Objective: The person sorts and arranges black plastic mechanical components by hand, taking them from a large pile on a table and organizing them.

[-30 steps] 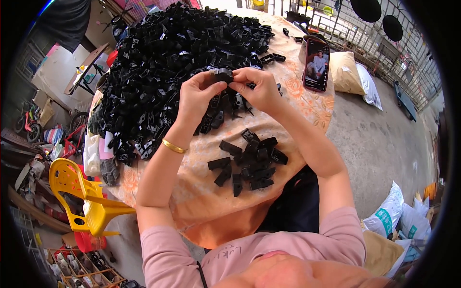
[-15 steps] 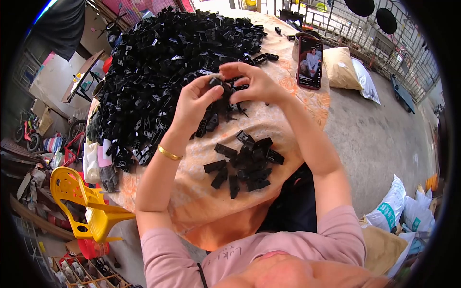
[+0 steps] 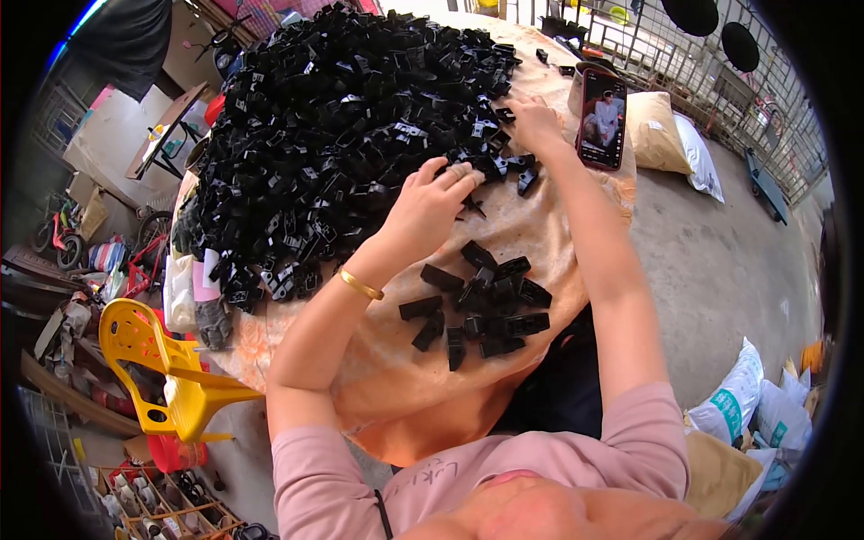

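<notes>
A large heap of small black plastic parts (image 3: 333, 126) covers the far left of the table. My left hand (image 3: 432, 202) rests over the heap's near right edge with its fingers stretched and apart, touching parts there. Farther right, my right hand (image 3: 537, 126) reaches to the heap's right edge, its fingers extended against a black part; the fingertips are partly hidden. Loose parts (image 3: 525, 178) lie between the two hands. Closer to me, a smaller group of black parts (image 3: 486, 301) sits on the orange patterned tablecloth (image 3: 378, 360).
A phone (image 3: 603, 121) stands upright at the table's right edge. Beyond it, stuffed sacks (image 3: 657, 132) lie on the floor. A yellow plastic chair (image 3: 175, 369) is at the left. More bags (image 3: 733, 391) lie at the lower right, and a shoe rack (image 3: 162, 504) stands at the lower left.
My hands were together over the heap's edge around a black part. They have come apart: the right moved right and away from me, the left lowered onto the heap. The view shifted slightly.
</notes>
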A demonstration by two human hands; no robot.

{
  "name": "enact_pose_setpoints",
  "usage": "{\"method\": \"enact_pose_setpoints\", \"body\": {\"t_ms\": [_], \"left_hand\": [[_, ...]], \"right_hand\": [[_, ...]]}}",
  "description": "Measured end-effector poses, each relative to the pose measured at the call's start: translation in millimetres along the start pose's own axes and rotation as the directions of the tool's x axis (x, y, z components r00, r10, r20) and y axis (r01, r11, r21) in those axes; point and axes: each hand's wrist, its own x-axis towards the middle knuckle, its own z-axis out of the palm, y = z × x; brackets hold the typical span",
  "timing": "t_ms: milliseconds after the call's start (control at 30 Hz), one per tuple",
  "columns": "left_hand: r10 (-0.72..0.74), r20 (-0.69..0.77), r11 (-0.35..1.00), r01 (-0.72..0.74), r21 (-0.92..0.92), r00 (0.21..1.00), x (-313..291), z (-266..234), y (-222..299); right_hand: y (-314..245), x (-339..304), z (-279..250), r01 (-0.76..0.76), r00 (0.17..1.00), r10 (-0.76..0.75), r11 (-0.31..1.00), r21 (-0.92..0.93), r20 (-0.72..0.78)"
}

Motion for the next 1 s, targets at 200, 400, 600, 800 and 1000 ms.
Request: {"method": "enact_pose_setpoints", "body": {"t_ms": [200,400,600,800,1000], "left_hand": [[-0.060,0.016,0.998,0.061,-0.026,0.998,12,6,6],[-0.639,0.101,0.280,0.353,-0.893,0.762,13,-10,-22],[-0.665,0.090,0.110,0.217,-0.970,0.741,10,-15,-34],[-0.655,0.047,0.239,0.266,-0.934,0.754,9,-17,-26],[-0.617,0.046,0.305,0.292,-0.906,0.786,12,-24,-27]], "right_hand": [[19,-3,6,0.186,0.892,-0.013,0.922,0.340,-0.452],[-57,-37,-58,-0.043,0.978,-0.207,-0.047,0.998,0.033],[-84,-56,-64,-0.057,0.970,-0.234,0.008,0.998,0.057],[-92,-59,-56,0.039,0.965,-0.262,0.207,0.977,0.017],[-87,-59,-56,-0.073,0.953,-0.289,0.089,0.993,0.096]]}}
